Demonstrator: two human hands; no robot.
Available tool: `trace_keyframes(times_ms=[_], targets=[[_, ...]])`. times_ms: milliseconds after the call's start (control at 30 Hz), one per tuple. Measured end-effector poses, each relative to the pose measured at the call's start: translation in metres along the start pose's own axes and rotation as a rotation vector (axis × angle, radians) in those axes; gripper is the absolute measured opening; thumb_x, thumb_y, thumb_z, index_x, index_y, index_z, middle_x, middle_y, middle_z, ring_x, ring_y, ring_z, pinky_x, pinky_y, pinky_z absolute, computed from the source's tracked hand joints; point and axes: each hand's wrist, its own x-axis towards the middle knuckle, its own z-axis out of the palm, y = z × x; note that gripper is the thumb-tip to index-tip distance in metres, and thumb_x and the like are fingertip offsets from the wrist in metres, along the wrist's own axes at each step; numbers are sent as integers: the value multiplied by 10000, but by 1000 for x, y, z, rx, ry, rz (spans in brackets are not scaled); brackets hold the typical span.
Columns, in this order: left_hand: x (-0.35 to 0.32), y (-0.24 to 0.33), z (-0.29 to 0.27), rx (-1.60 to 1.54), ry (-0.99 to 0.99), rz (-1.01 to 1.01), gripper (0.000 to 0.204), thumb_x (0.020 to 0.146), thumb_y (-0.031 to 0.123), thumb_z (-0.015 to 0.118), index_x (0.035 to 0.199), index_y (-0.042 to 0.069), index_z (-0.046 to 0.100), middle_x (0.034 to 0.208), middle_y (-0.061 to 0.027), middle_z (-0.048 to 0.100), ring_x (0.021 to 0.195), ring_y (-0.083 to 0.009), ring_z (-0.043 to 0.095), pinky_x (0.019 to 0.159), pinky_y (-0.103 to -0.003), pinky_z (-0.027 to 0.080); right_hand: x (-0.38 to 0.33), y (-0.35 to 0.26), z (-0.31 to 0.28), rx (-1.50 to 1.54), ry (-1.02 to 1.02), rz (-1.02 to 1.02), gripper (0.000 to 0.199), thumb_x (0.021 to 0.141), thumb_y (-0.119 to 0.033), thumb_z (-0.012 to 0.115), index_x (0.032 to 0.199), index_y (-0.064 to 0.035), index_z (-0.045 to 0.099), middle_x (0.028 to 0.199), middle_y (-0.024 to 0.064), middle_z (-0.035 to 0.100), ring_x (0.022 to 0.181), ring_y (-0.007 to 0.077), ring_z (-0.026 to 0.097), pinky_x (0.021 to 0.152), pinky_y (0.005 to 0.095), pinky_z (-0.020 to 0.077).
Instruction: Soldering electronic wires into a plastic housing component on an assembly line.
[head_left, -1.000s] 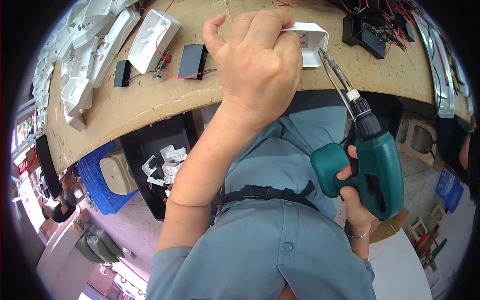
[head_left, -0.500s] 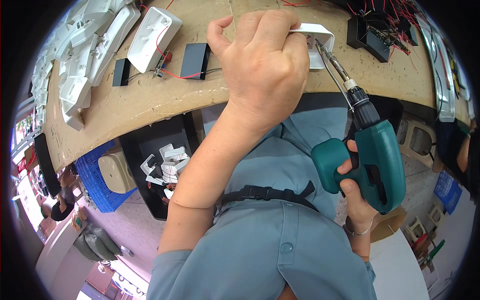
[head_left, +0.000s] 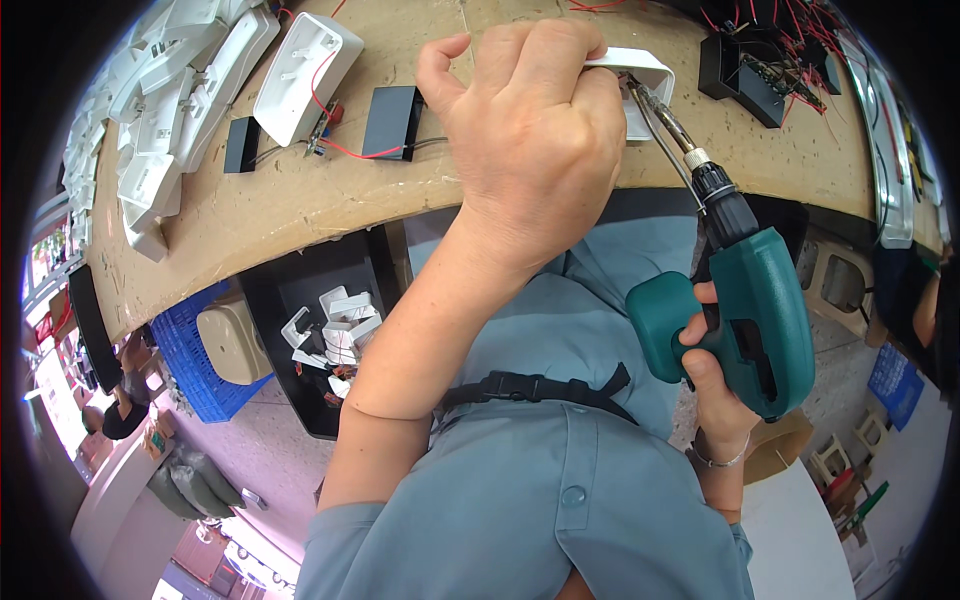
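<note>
In my right hand [head_left: 718, 400] is a green pistol-shaped soldering gun [head_left: 778, 300], with fingers wrapped round its grip by the trigger. Its metal tip, with a thin feed tube alongside, reaches into an open white plastic case [head_left: 655, 68] on the bench. My left hand [head_left: 535, 135] is closed over the left end of that case, knuckles up; its fingertips and most of the case's inside are hidden. Left of this hand lies a flat black box [head_left: 391, 118] with a cable. A second white case [head_left: 310, 80] sits further left beside a small circuit board [head_left: 325, 130] with red wire.
White housings [head_left: 165, 110] are heaped on the bench's left. Black boxes with red wires [head_left: 745, 85] stand at the far right, near a metal tray [head_left: 885, 150]. Below the bench edge are a black bin [head_left: 290, 270] of white parts, a beige stool [head_left: 230, 343] and a blue crate [head_left: 190, 350].
The soldering gun's body has shifted slightly, and its tip sits a little further left inside the white case. My left hand stays almost where it was.
</note>
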Motion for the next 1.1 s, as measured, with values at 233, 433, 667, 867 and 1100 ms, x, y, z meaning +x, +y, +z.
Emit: trace_keyframes(times_ms=[233, 433, 667, 867, 1100], targets=[[13, -17, 29, -103, 467, 294, 68, 666, 13, 641, 678, 47, 583, 857, -20, 576, 792, -170, 537, 791, -395, 330, 3, 0, 1, 16, -12, -4, 536, 792, -86, 714, 1255, 39, 475, 1088, 139, 585, 795, 133, 567, 729, 267, 479], [6, -17, 34, -106, 441, 277, 66, 667, 16, 640, 674, 48, 582, 849, -21, 574, 789, -168, 537, 793, -394, 327, 4, -3, 3, 36, 54, 24, 374, 770, -69, 762, 1100, -11, 596, 944, 53, 625, 775, 112, 583, 699, 253, 499], [6, -12, 25, -118, 452, 281, 73, 672, 17, 640, 669, 49, 575, 852, -26, 574, 793, -170, 540, 785, -395, 329, 0, -10, 4, -31, 106, 78, 425, 755, -95, 782, 1096, -2, 546, 876, 44, 630, 765, 115, 603, 710, 254, 506], [1, 1, -2, 8, -30, 0, 52, 601, 69, 592, 583, 81, 544, 881, 20, 564, 809, -169, 522, 837, -459, 301, -4, -13, 8, -64, 152, 103, 429, 738, -98, 791, 1084, -3, 556, 865, 38, 633, 786, 128, 606, 739, 269, 488], [1, 0, -2, 3, -19, 2, 53, 600, 63, 591, 582, 78, 544, 882, 15, 566, 805, -172, 520, 831, -461, 301, 0, -16, 9, -179, 120, 44, 380, 724, -113, 802, 1033, -11, 606, 855, 27, 634, 793, 140, 597, 737, 266, 463]])
